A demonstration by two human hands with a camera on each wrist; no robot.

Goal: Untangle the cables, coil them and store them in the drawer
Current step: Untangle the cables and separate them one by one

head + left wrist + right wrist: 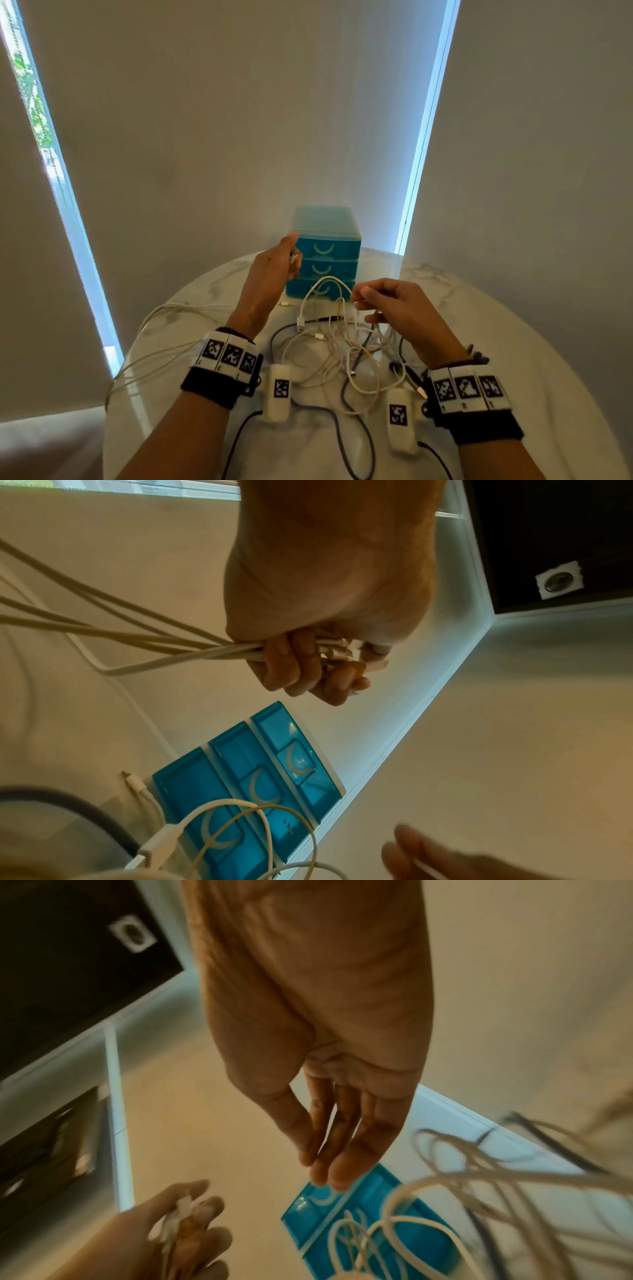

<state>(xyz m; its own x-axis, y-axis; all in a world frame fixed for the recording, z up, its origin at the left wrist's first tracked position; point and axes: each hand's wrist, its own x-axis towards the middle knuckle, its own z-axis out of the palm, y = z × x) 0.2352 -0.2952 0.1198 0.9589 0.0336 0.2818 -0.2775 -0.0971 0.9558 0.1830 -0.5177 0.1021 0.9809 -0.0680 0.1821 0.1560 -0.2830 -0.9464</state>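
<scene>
Left hand point(318, 593): fingers point(284, 661) curled tightly round a bundle of white cable strands point(137, 639) with several plug ends point(337, 649) gathered in the grip; the strands trail away from the fingers to the person's left and over the counter point(479, 308) edge. Right hand point(394, 305): raised level with the left and well apart from it; in the head view its fingertips point(359, 294) appear pinched on a thin white loop point(325, 284), whereas the right wrist view shows the fingers point(342, 1137) nearly straight, so its grip cannot be told. Below both hands lies the tangle of white and dark cables point(342, 356) on the marble counter. Beyond the fingers stands the blue three-drawer unit point(325, 253), all drawers closed. A loose white plug point(137, 783) lies just beside its base.
</scene>
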